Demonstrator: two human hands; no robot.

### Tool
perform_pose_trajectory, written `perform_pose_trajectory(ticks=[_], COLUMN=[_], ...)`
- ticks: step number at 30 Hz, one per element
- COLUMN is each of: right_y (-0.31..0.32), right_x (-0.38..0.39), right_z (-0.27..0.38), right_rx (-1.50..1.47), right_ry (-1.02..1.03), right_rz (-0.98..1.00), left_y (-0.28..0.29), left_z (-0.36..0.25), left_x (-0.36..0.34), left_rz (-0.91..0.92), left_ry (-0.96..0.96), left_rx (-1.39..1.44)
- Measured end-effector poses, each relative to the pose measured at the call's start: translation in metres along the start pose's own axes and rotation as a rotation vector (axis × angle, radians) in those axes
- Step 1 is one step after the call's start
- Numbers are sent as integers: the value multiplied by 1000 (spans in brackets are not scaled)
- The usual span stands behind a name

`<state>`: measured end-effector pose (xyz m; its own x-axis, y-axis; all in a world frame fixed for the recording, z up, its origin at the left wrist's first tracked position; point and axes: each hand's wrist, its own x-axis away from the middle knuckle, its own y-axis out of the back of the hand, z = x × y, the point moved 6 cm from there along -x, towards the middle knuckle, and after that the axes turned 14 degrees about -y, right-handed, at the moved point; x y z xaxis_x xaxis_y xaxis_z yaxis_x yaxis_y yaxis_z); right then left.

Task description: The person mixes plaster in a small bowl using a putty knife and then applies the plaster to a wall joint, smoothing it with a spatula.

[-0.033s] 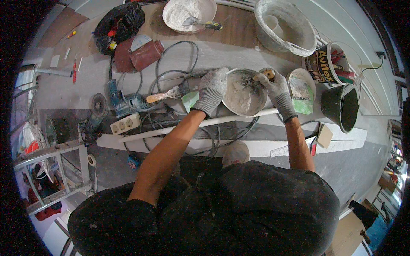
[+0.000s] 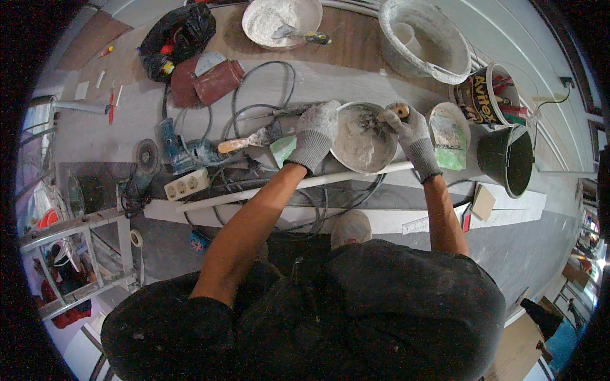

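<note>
Both my hands wear grey knitted gloves. My left hand (image 2: 318,127) is closed on the left rim of a round mixing bowl (image 2: 365,170), which holds whitish-grey paste with a darker lump near its far right side. At the bowl's right edge, my right hand (image 2: 412,132) grips a putty knife by its wooden handle (image 2: 399,110); its blade lies over the paste and is mostly hidden. Left of my left hand lies another putty knife (image 2: 251,139) with a worn pale handle. A shallow tub with a green-and-white sheet (image 2: 450,157) stands just right of my right hand.
A bowl of white powder (image 2: 260,32), a large plaster-smeared tub (image 2: 406,63), a labelled bucket (image 2: 476,95) and a black bucket (image 2: 502,155) stand around. Leftward are a blue power drill (image 2: 184,155), an angle grinder (image 2: 145,159), a power strip (image 2: 187,185), loose cables and a ladder (image 2: 95,219). A white pipe (image 2: 318,181) crosses nearest me.
</note>
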<state>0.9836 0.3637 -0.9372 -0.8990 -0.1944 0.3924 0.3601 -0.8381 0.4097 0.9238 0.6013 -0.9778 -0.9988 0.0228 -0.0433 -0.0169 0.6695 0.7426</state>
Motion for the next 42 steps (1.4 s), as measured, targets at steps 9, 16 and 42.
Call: perform_pose_trajectory(ticks=[9,16,42], right_y=[23,37,1], right_x=[35,28,15], right_z=[27,29,31], right_rx=[560,598,516], right_ry=[24,182,88], right_rz=[125,185,192], left_y=[15,11,9], left_z=[4,15,16], left_x=[11,8,4], left_rz=[-86,-21,-32], left_ry=[-85,-58,-93], left_rx=[224,313,288])
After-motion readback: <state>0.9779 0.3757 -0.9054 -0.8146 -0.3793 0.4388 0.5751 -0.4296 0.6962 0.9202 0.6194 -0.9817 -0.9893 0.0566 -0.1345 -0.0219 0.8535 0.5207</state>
